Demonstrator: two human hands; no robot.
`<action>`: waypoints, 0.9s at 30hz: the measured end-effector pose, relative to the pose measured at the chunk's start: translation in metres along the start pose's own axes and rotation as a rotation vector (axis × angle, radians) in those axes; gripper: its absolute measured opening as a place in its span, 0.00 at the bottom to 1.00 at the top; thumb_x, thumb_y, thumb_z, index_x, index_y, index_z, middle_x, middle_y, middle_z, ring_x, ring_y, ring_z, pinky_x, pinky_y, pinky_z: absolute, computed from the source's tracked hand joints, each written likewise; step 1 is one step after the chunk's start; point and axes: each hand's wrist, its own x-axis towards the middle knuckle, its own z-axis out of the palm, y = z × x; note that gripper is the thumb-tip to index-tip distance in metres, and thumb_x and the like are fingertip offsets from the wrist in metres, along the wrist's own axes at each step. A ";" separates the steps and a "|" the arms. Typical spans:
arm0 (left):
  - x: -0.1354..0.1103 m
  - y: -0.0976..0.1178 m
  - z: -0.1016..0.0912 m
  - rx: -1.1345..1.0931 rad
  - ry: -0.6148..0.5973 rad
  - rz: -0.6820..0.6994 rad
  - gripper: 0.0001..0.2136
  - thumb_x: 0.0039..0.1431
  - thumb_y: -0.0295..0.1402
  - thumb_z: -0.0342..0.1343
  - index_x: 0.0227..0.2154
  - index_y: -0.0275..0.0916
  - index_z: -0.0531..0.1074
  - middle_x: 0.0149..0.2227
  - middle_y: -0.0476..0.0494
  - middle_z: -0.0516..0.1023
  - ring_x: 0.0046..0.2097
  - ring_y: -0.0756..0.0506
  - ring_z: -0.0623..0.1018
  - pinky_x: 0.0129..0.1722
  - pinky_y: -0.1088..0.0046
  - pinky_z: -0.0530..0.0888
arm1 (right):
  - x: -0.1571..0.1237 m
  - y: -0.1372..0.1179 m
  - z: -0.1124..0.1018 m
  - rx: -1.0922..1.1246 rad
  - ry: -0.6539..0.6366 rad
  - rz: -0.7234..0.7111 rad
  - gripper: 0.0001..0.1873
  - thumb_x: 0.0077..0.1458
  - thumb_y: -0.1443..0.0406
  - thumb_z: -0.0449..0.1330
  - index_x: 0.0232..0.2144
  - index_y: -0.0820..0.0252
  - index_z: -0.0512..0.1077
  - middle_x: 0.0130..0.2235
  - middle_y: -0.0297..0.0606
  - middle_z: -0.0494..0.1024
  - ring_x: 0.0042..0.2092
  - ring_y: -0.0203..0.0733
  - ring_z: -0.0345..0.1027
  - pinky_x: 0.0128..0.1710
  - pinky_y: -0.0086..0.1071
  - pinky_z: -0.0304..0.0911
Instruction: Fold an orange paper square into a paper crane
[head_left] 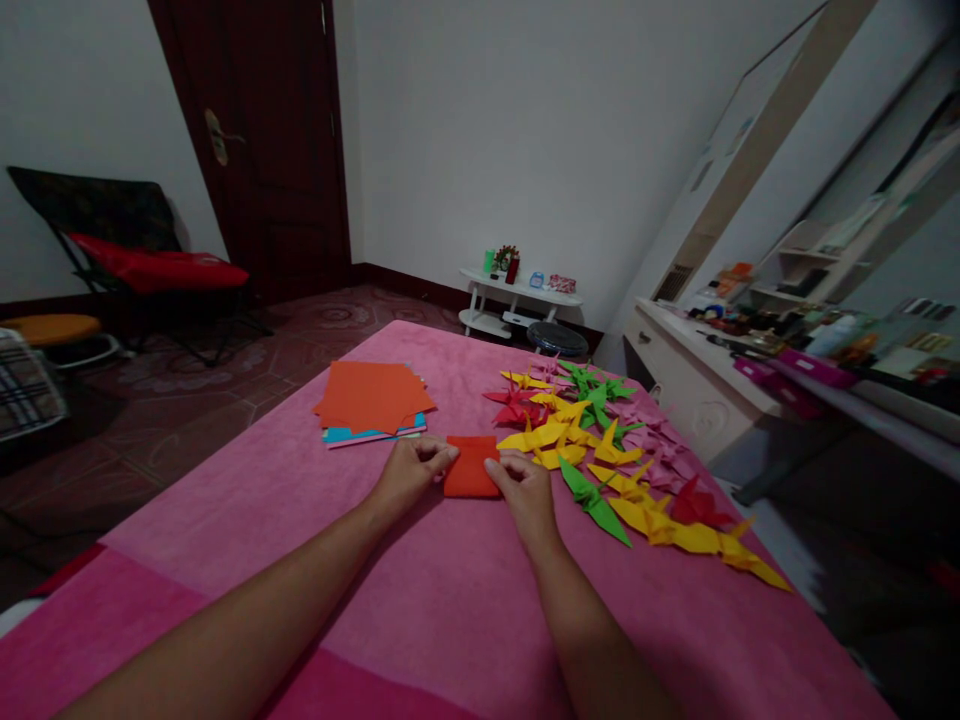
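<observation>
A folded orange paper [471,467] lies flat on the pink cloth-covered table [420,590]. My left hand [411,472] pinches its left edge with curled fingers. My right hand [523,482] grips its right edge the same way. To the left and behind lies a stack of orange paper sheets [373,397] on top of blue and pink ones. To the right spreads a pile of folded paper cranes [600,450] in yellow, green, red and pink.
A dark wooden door [262,140] stands at the back. A black folding chair with a red cushion [150,268] is at the left. A small white shelf [517,300] holds bottles. A cluttered white dresser [720,370] runs along the right.
</observation>
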 end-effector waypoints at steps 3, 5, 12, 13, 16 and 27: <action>0.000 -0.003 0.001 0.040 -0.038 -0.029 0.19 0.51 0.42 0.58 0.14 0.35 0.65 0.17 0.52 0.61 0.22 0.53 0.61 0.24 0.76 0.58 | 0.001 -0.004 0.001 0.068 0.088 -0.011 0.10 0.47 0.61 0.62 0.20 0.61 0.73 0.30 0.38 0.74 0.35 0.42 0.66 0.40 0.33 0.61; 0.000 -0.005 0.002 0.078 -0.053 -0.025 0.19 0.51 0.41 0.57 0.13 0.35 0.64 0.17 0.52 0.61 0.22 0.54 0.60 0.23 0.76 0.57 | 0.001 -0.006 0.001 0.105 0.121 -0.006 0.10 0.48 0.61 0.61 0.21 0.61 0.74 0.30 0.38 0.75 0.35 0.42 0.66 0.40 0.33 0.62; 0.000 -0.002 0.000 0.062 0.027 0.040 0.13 0.50 0.37 0.58 0.17 0.34 0.70 0.22 0.48 0.68 0.26 0.51 0.67 0.27 0.76 0.63 | -0.002 -0.003 -0.001 0.041 0.038 0.098 0.12 0.48 0.60 0.61 0.19 0.61 0.75 0.24 0.33 0.74 0.30 0.41 0.66 0.35 0.32 0.62; 0.000 -0.002 0.000 0.048 0.041 0.025 0.12 0.50 0.37 0.58 0.19 0.34 0.71 0.22 0.48 0.69 0.25 0.51 0.67 0.26 0.76 0.63 | -0.003 -0.002 -0.001 0.030 0.038 0.119 0.12 0.47 0.60 0.62 0.20 0.61 0.76 0.23 0.33 0.74 0.29 0.40 0.66 0.33 0.32 0.62; -0.001 -0.003 0.000 0.004 0.055 -0.032 0.12 0.49 0.38 0.59 0.19 0.33 0.72 0.20 0.49 0.69 0.23 0.52 0.66 0.25 0.77 0.63 | -0.003 -0.001 0.000 0.037 0.077 0.158 0.10 0.43 0.61 0.64 0.19 0.61 0.76 0.24 0.34 0.75 0.30 0.41 0.68 0.34 0.33 0.63; -0.002 -0.004 0.004 -0.005 0.061 -0.058 0.11 0.48 0.37 0.59 0.21 0.32 0.73 0.19 0.49 0.70 0.23 0.53 0.66 0.23 0.78 0.62 | -0.001 -0.005 0.002 0.106 0.149 0.146 0.08 0.40 0.63 0.66 0.16 0.60 0.74 0.26 0.37 0.78 0.35 0.45 0.72 0.42 0.37 0.64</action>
